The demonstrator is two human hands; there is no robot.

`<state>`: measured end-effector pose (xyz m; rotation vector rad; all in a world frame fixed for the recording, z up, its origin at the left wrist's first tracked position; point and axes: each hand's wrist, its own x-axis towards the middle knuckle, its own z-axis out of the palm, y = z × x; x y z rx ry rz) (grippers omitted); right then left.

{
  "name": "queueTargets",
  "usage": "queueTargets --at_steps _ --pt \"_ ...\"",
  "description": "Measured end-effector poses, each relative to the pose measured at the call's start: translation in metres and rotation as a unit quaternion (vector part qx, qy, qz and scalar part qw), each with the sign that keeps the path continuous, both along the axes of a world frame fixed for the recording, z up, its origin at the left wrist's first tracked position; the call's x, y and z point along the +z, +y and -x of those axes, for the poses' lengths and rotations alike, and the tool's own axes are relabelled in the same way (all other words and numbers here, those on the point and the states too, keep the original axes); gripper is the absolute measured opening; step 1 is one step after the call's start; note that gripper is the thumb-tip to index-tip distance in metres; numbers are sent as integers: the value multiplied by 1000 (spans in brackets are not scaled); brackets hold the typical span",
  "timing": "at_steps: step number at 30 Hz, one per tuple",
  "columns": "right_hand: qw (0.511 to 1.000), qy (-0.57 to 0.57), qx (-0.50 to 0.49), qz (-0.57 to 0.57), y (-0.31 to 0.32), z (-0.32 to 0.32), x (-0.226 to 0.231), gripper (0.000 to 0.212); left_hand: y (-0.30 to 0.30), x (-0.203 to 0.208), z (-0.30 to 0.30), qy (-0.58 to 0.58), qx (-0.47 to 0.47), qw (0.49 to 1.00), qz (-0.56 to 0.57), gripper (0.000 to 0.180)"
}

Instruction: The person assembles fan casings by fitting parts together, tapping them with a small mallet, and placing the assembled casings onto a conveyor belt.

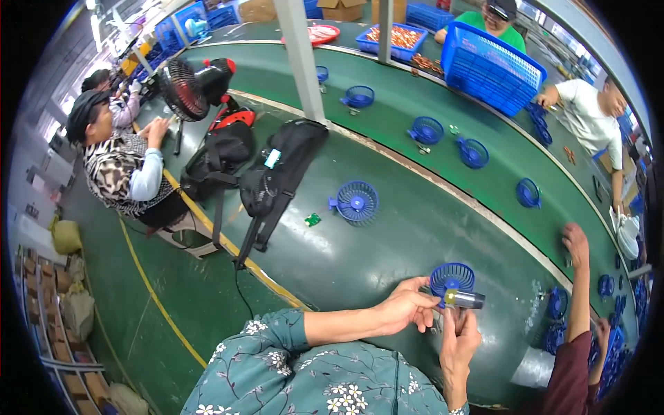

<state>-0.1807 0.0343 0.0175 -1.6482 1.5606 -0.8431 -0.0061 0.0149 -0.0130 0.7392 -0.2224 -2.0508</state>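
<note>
The left hand (409,306) is curled, its fingertips pinching the lower edge of a round blue plastic slatted fan cage (453,275). Just below that cage, the right hand (459,344) is half-curled, fingertips near a dark cylinder with a yellow end (469,299) crossing the cage's base; whether it grips the cylinder I cannot tell. A loosened pinch could drop either. Left of and beyond the cage, a small green circuit board (312,219) lies loose; a brushing sleeve could shift it.
</note>
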Motion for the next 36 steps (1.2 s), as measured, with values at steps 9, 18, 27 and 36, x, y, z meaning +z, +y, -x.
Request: queueTargets --at_steps 9,18,27,36 --pt "999 11 36 -21 -2 -6 -4 51 -5 -11 4 -18 28 999 23 53" --pt "965 201 135 98 -5 15 19 34 -3 -14 13 -70 3 996 55 68" --pt "989 78 114 -47 -13 25 31 21 -13 -6 1 -147 -58 982 104 72" --pt "975 159 120 98 -16 9 4 31 -26 9 6 -92 -117 988 45 32"
